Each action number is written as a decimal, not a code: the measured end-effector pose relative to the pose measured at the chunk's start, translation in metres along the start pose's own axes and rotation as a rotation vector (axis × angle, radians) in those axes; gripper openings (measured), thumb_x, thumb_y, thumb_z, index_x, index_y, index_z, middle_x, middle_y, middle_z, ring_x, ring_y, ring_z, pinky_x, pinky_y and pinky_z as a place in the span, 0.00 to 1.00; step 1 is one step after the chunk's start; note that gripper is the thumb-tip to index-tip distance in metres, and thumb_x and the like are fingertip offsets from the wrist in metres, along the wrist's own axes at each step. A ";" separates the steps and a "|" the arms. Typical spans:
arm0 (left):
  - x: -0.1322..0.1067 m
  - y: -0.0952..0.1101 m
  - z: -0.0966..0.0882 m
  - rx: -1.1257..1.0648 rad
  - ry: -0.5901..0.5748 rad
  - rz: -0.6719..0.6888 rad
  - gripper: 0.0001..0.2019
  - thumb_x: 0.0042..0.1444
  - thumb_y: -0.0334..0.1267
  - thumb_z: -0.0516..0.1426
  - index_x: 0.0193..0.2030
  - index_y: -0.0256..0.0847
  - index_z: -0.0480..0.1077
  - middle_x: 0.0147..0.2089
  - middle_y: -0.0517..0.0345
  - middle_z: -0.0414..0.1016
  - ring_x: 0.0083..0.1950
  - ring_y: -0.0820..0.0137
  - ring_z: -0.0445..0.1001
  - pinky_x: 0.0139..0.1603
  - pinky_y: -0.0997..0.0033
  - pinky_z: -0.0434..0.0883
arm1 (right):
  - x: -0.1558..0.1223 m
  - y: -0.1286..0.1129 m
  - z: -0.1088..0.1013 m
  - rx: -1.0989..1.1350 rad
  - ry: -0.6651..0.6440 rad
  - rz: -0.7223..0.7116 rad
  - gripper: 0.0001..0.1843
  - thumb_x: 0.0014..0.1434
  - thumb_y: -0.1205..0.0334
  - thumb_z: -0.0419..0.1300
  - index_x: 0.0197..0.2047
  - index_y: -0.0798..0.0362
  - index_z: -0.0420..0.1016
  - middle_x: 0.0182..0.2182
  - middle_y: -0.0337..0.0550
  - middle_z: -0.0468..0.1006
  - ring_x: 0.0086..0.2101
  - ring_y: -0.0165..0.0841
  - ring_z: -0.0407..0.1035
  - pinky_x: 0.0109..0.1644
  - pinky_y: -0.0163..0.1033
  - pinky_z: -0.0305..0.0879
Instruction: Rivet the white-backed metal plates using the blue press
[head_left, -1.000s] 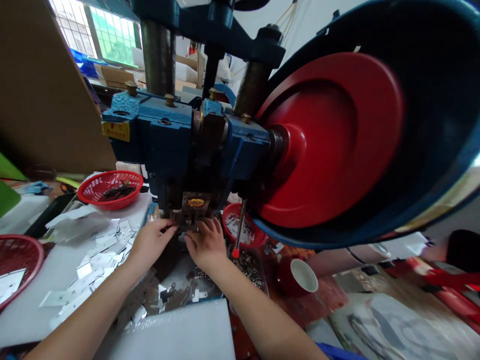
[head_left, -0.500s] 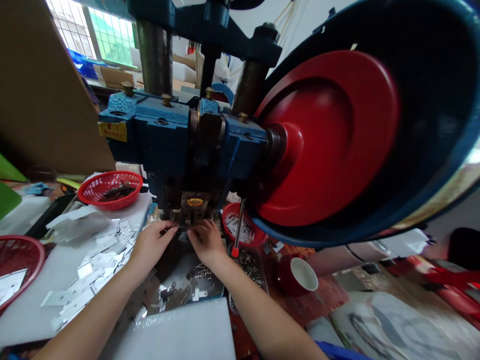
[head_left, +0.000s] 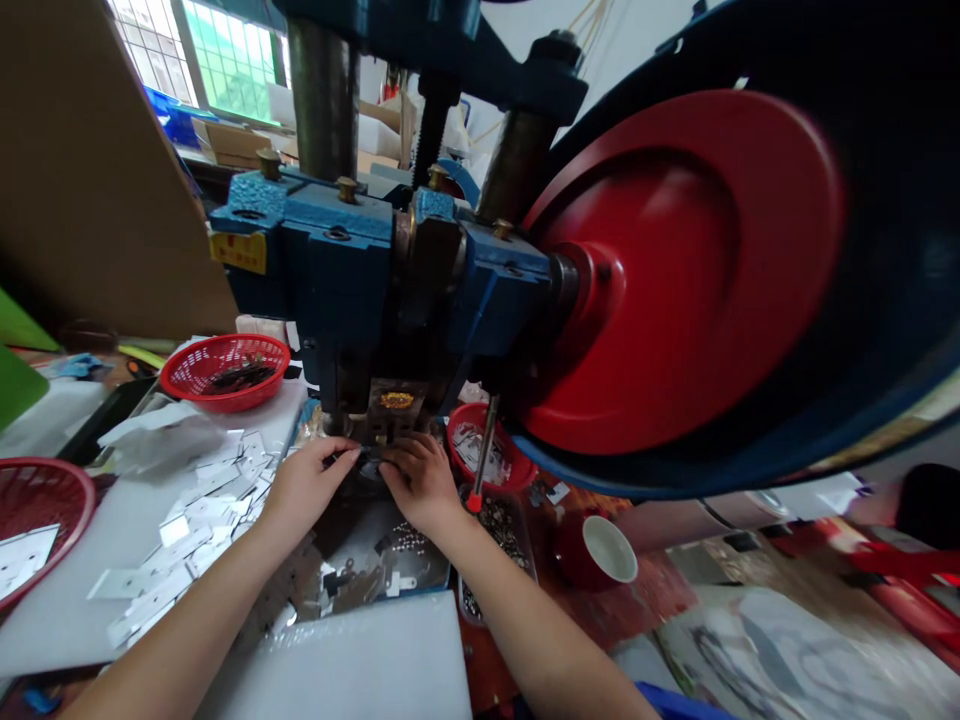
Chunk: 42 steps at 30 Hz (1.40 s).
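Note:
Both hands are at the die of a blue punch press, just under its ram. My left hand pinches with thumb and forefinger at the die's left side; what lies between the fingertips is too small and dark to make out. On the right side, my right hand has its fingers bent together, their tips hidden against the tooling. Small flat metal pieces lie scattered on the press bed below the hands. White and silver metal plates are heaped to the left on white foam.
A large red flywheel fills the right. Red baskets stand at the back left, far left and behind my right hand. A red cup and a tray of small metal parts sit at the right. White foam lies in front.
The view has shifted slightly, so the press appears a little further right. Both hands stay at the die, with my right fingers slightly more gathered.

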<state>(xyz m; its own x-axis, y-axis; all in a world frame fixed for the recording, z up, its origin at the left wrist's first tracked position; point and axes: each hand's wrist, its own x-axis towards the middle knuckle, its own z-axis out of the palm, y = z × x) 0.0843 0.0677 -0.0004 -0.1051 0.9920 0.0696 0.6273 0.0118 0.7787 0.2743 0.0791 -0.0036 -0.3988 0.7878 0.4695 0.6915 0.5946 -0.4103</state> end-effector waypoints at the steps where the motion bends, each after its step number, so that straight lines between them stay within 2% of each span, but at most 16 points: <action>1: 0.000 0.000 0.000 -0.001 -0.002 0.003 0.15 0.54 0.51 0.52 0.40 0.47 0.76 0.44 0.59 0.79 0.46 0.62 0.74 0.46 0.65 0.68 | 0.001 0.001 0.001 0.000 -0.003 -0.002 0.10 0.61 0.58 0.57 0.42 0.47 0.78 0.43 0.40 0.78 0.51 0.37 0.63 0.57 0.46 0.57; 6: 0.002 0.000 0.003 0.003 -0.009 0.017 0.15 0.55 0.50 0.52 0.40 0.47 0.76 0.44 0.59 0.79 0.46 0.62 0.74 0.45 0.65 0.68 | 0.006 -0.002 0.002 -0.128 -0.035 -0.022 0.10 0.61 0.56 0.57 0.44 0.45 0.76 0.44 0.40 0.77 0.51 0.40 0.62 0.58 0.51 0.54; 10: 0.003 0.003 0.003 0.013 -0.006 0.020 0.14 0.54 0.49 0.52 0.39 0.47 0.76 0.43 0.59 0.79 0.45 0.62 0.75 0.44 0.66 0.68 | 0.007 -0.005 0.003 -0.174 -0.056 -0.061 0.09 0.60 0.58 0.59 0.43 0.44 0.76 0.43 0.40 0.78 0.50 0.41 0.63 0.60 0.53 0.50; 13: 0.004 0.004 0.001 0.012 0.005 0.018 0.15 0.54 0.49 0.52 0.40 0.47 0.76 0.42 0.59 0.79 0.43 0.62 0.74 0.43 0.66 0.68 | 0.005 -0.003 0.004 -0.077 -0.027 -0.022 0.09 0.60 0.60 0.58 0.45 0.47 0.75 0.42 0.41 0.77 0.48 0.39 0.65 0.58 0.50 0.56; 16: 0.004 0.005 -0.001 0.013 0.017 0.011 0.15 0.54 0.49 0.52 0.40 0.47 0.76 0.41 0.60 0.79 0.41 0.63 0.74 0.42 0.66 0.68 | 0.005 0.002 0.007 0.052 -0.003 0.033 0.10 0.61 0.63 0.57 0.46 0.51 0.73 0.41 0.43 0.77 0.44 0.36 0.67 0.51 0.42 0.63; 19: 0.004 0.004 -0.003 0.014 0.027 0.001 0.15 0.53 0.50 0.53 0.39 0.47 0.76 0.41 0.60 0.80 0.39 0.63 0.74 0.42 0.66 0.68 | 0.007 0.006 0.009 0.081 -0.004 0.032 0.10 0.60 0.66 0.56 0.45 0.52 0.73 0.39 0.44 0.77 0.43 0.36 0.68 0.48 0.41 0.65; 26: 0.001 0.000 -0.005 0.002 0.019 0.006 0.15 0.54 0.51 0.53 0.39 0.47 0.76 0.42 0.60 0.79 0.44 0.63 0.74 0.44 0.66 0.68 | 0.001 0.006 0.001 -0.093 0.005 -0.112 0.10 0.61 0.62 0.56 0.44 0.46 0.77 0.43 0.42 0.77 0.49 0.39 0.64 0.56 0.49 0.58; 29: -0.001 0.001 -0.003 -0.006 0.023 0.033 0.16 0.55 0.51 0.52 0.40 0.46 0.75 0.43 0.59 0.79 0.45 0.62 0.74 0.45 0.65 0.69 | -0.006 0.008 -0.001 -0.093 0.038 -0.118 0.10 0.61 0.61 0.56 0.44 0.46 0.77 0.46 0.42 0.76 0.49 0.38 0.63 0.58 0.49 0.57; 31: -0.004 0.003 -0.003 0.012 0.018 0.113 0.15 0.57 0.50 0.52 0.40 0.46 0.75 0.42 0.58 0.78 0.45 0.63 0.74 0.46 0.64 0.69 | -0.010 0.009 0.000 -0.065 0.052 -0.106 0.11 0.60 0.61 0.56 0.45 0.47 0.77 0.46 0.43 0.75 0.50 0.38 0.63 0.57 0.48 0.58; 33: -0.009 0.006 -0.002 0.051 -0.015 0.262 0.14 0.58 0.47 0.51 0.39 0.46 0.75 0.42 0.57 0.78 0.46 0.64 0.74 0.48 0.62 0.69 | -0.011 0.010 0.002 -0.043 0.052 -0.092 0.12 0.61 0.62 0.56 0.45 0.47 0.77 0.46 0.43 0.75 0.50 0.38 0.63 0.57 0.47 0.58; 37: -0.017 0.007 0.000 0.208 -0.141 0.551 0.11 0.59 0.40 0.51 0.38 0.46 0.74 0.52 0.57 0.75 0.55 0.63 0.69 0.58 0.56 0.64 | -0.007 0.010 0.003 -0.045 0.028 -0.063 0.12 0.61 0.61 0.55 0.46 0.47 0.76 0.46 0.43 0.75 0.50 0.37 0.63 0.57 0.47 0.58; 39: -0.019 0.006 0.001 0.307 -0.168 0.613 0.11 0.59 0.37 0.50 0.39 0.46 0.74 0.54 0.56 0.74 0.58 0.62 0.67 0.60 0.53 0.62 | -0.006 0.009 0.001 -0.066 0.014 -0.055 0.12 0.61 0.61 0.56 0.46 0.46 0.76 0.47 0.42 0.75 0.51 0.38 0.62 0.58 0.47 0.57; 42: -0.021 0.004 0.004 0.413 -0.146 0.626 0.11 0.59 0.36 0.50 0.39 0.45 0.74 0.55 0.54 0.73 0.57 0.60 0.68 0.59 0.52 0.63 | -0.007 0.009 -0.003 -0.108 0.019 -0.064 0.11 0.61 0.62 0.56 0.45 0.46 0.76 0.47 0.42 0.75 0.51 0.38 0.62 0.59 0.48 0.55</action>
<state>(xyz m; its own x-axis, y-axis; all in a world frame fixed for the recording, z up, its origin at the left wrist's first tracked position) 0.0923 0.0479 -0.0012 0.4502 0.8353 0.3156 0.7767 -0.5407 0.3230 0.2852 0.0788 -0.0080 -0.4335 0.7447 0.5074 0.7259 0.6222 -0.2932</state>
